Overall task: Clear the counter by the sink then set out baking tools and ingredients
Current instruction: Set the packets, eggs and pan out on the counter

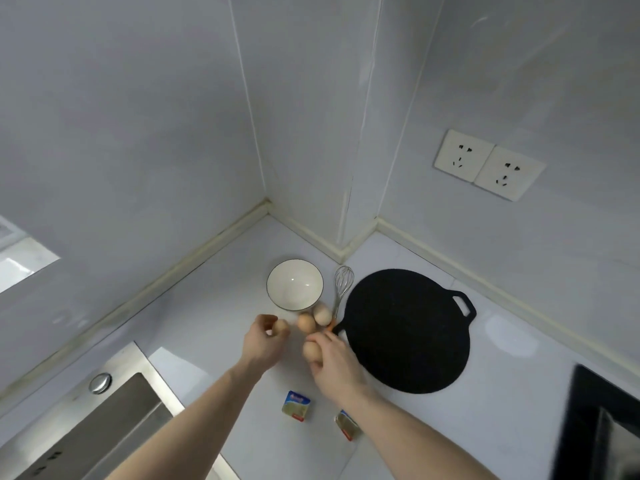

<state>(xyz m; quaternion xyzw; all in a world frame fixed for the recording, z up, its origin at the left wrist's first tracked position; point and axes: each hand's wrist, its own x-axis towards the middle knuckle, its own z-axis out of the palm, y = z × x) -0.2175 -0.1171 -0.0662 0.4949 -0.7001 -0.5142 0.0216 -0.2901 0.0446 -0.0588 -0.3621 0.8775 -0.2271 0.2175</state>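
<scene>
Our right hand point(332, 362) cups an egg point(310, 351) just above the desk point(214, 306); our left hand point(265, 339) seems to pinch another, though we cannot tell for sure. Eggs are light, smooth and brittle, so we cradle them gently. Two eggs point(313, 318) lie touching between the bowl point(294, 285), whisk point(343, 285) and black griddle pan point(405, 330), leaving little room; butter packets point(295, 406) sit nearer.

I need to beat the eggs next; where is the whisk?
Head view: the metal wire whisk lies on the counter between the white bowl and the black round griddle pan.
</scene>
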